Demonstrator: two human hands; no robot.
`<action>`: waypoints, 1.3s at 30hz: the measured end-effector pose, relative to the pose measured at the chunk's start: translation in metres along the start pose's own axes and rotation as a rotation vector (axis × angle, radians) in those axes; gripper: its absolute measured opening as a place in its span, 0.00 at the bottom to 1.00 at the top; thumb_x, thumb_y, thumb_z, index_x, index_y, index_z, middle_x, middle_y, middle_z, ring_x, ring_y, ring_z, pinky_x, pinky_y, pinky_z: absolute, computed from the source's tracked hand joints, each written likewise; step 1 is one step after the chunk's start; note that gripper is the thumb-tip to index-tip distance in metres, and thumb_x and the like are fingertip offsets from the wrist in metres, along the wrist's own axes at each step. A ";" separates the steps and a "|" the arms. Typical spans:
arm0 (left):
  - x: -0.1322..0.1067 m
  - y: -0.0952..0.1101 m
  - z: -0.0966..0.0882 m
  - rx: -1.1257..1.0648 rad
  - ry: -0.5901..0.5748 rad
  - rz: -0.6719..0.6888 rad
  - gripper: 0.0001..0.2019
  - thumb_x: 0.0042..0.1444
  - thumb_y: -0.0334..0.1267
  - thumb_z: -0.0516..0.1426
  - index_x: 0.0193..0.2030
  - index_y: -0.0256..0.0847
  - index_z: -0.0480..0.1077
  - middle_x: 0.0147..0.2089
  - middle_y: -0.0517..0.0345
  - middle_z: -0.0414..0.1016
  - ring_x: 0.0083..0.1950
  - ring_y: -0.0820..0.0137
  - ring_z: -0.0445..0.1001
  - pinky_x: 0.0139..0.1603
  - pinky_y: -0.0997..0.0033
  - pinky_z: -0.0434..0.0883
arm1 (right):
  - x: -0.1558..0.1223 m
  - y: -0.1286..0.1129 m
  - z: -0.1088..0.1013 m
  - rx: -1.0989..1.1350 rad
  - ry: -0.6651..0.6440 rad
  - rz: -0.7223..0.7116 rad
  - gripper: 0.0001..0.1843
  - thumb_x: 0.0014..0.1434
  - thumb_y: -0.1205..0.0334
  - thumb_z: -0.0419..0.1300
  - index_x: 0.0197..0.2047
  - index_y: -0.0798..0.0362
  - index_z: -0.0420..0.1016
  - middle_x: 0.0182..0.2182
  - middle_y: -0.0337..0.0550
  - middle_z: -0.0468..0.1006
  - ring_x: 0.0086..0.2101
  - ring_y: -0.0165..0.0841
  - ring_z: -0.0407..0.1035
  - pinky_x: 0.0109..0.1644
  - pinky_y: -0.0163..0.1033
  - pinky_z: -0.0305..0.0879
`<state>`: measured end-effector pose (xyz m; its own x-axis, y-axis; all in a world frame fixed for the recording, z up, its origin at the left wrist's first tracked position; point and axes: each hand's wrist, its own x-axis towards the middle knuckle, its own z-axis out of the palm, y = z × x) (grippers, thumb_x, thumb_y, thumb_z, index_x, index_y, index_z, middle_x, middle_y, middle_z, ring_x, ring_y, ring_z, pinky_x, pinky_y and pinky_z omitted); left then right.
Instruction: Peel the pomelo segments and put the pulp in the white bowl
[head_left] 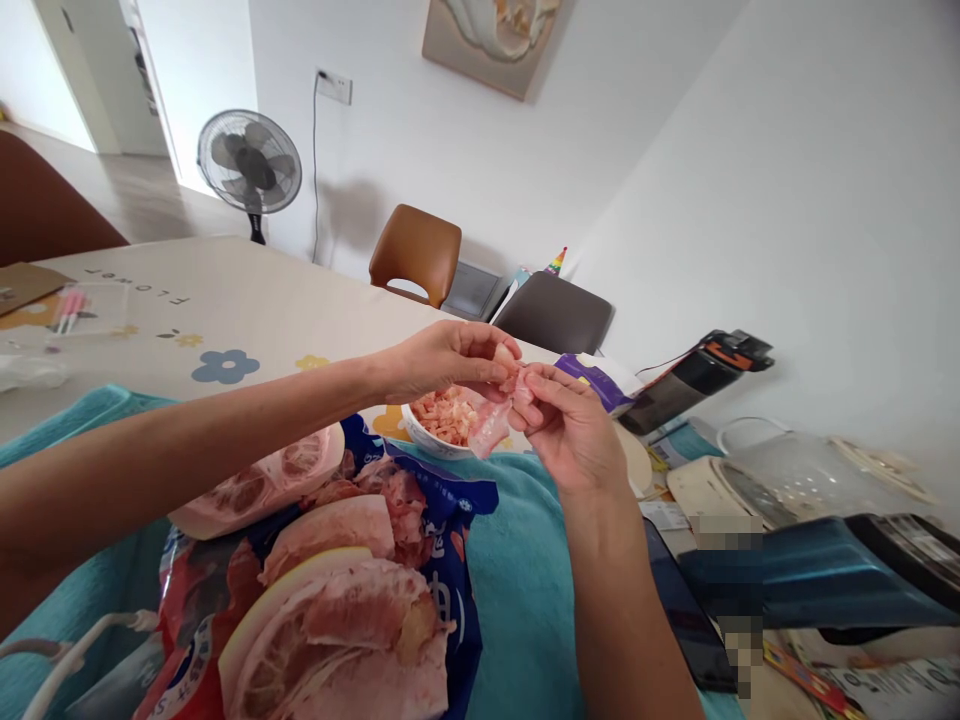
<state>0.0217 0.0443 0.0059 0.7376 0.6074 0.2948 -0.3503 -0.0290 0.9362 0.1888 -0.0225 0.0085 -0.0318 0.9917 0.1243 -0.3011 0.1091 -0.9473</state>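
Note:
Both my hands meet above a bowl, pinching one pale pink piece of pomelo segment (pixel 513 380) between the fingertips. My left hand (pixel 457 358) reaches in from the left with thumb and forefinger closed on it. From the right, my right hand (pixel 574 420) grips its other side, and a thin strip of membrane (pixel 489 428) hangs below the fingers. The white bowl (pixel 435 446) underneath holds loose pink pomelo pulp (pixel 444 414). Nearer me, a cut pomelo wedge (pixel 337 630), another pomelo half (pixel 281 470) and peelings (pixel 405 495) lie on a blue and red plastic bag (pixel 469 560).
A teal towel (pixel 517 570) lies under the bag. On the right are a dark phone or tablet (pixel 686 610), a blue bottle (pixel 810 570), a clear-lidded appliance (pixel 795 470) and a dark tumbler (pixel 690 380). Chairs (pixel 416 245) and a fan (pixel 251 165) stand beyond the table.

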 end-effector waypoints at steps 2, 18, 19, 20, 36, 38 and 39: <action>-0.001 0.000 -0.005 0.009 -0.043 -0.010 0.08 0.53 0.32 0.64 0.40 0.35 0.74 0.34 0.59 0.77 0.37 0.74 0.77 0.46 0.68 0.75 | 0.002 0.000 -0.002 0.058 -0.020 0.061 0.02 0.46 0.69 0.65 0.26 0.57 0.75 0.15 0.33 0.65 0.16 0.21 0.57 0.20 0.29 0.61; 0.000 -0.011 -0.009 -0.355 -0.046 -0.033 0.08 0.52 0.28 0.65 0.40 0.34 0.76 0.37 0.56 0.80 0.40 0.73 0.80 0.50 0.72 0.76 | 0.000 -0.003 0.004 0.118 -0.008 0.023 0.08 0.48 0.69 0.64 0.21 0.56 0.71 0.17 0.33 0.63 0.18 0.21 0.56 0.21 0.28 0.60; -0.001 -0.012 -0.009 -0.358 -0.037 -0.035 0.07 0.52 0.27 0.64 0.40 0.34 0.76 0.37 0.56 0.80 0.40 0.73 0.80 0.50 0.73 0.75 | 0.000 -0.003 0.004 0.098 -0.002 0.020 0.07 0.47 0.69 0.65 0.21 0.56 0.71 0.17 0.33 0.64 0.18 0.21 0.57 0.21 0.28 0.60; -0.001 -0.013 -0.010 -0.356 -0.029 -0.040 0.07 0.53 0.27 0.64 0.40 0.34 0.76 0.37 0.56 0.80 0.40 0.73 0.80 0.50 0.73 0.75 | 0.000 -0.002 0.003 0.071 0.011 0.017 0.07 0.47 0.68 0.65 0.22 0.55 0.71 0.17 0.33 0.64 0.18 0.22 0.57 0.21 0.29 0.60; -0.002 0.008 0.002 -0.138 0.103 -0.177 0.03 0.52 0.30 0.63 0.33 0.32 0.74 0.28 0.57 0.75 0.27 0.78 0.71 0.28 0.78 0.66 | -0.007 0.015 0.014 -0.509 0.278 -0.393 0.06 0.57 0.61 0.62 0.30 0.50 0.70 0.27 0.35 0.74 0.27 0.27 0.69 0.34 0.34 0.68; 0.001 0.007 0.006 -0.140 0.122 -0.191 0.02 0.52 0.28 0.62 0.32 0.32 0.74 0.27 0.57 0.74 0.28 0.78 0.71 0.31 0.77 0.67 | -0.011 0.016 0.018 -0.554 0.268 -0.405 0.06 0.60 0.62 0.60 0.31 0.49 0.68 0.24 0.32 0.73 0.20 0.24 0.65 0.26 0.32 0.64; 0.001 0.006 0.007 -0.141 0.129 -0.193 0.00 0.52 0.26 0.61 0.31 0.32 0.74 0.27 0.57 0.74 0.28 0.78 0.71 0.33 0.76 0.67 | -0.013 0.017 0.020 -0.547 0.257 -0.394 0.06 0.61 0.62 0.59 0.32 0.48 0.67 0.22 0.31 0.71 0.16 0.23 0.61 0.22 0.31 0.61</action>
<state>0.0247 0.0390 0.0137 0.7219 0.6876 0.0777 -0.2939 0.2031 0.9340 0.1649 -0.0346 -0.0030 0.2261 0.8490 0.4775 0.2783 0.4135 -0.8669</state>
